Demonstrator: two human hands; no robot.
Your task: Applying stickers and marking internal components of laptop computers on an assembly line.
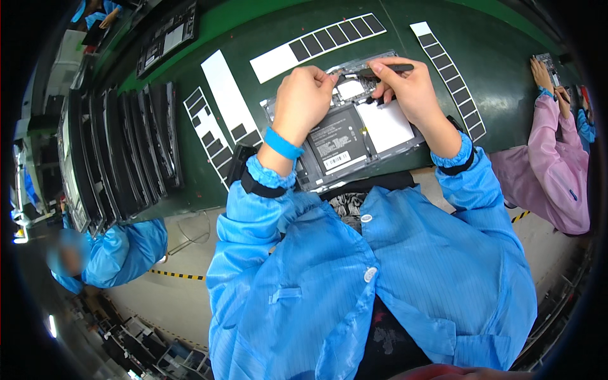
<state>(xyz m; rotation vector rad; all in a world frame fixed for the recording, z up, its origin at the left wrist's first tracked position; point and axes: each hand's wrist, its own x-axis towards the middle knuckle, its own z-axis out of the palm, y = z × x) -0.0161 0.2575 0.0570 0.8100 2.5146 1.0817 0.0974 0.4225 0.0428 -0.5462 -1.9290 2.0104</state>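
An opened laptop or tablet base [304,176] lies on the green table in front of me, its inside facing up. A dark battery pack [334,136] fills its left part, and a white panel [387,130] lies to the right of it. My left hand [305,98] is over the far left part, thumb and forefinger pinched at the far edge near the circuit board; what lies between them is too small to make out. My right hand [408,88] grips a slim black hand tool [400,67], perhaps tweezers, over the far right part. Its tip is hard to see.
White strips with black rectangular pads lie behind [335,37], to the right [451,82] and to the left [212,139]. A white sheet [228,95] is beside them. Several dark panels [126,152] stand in a row at left. Co-workers sit at both sides; one wears a pink sleeve [548,136].
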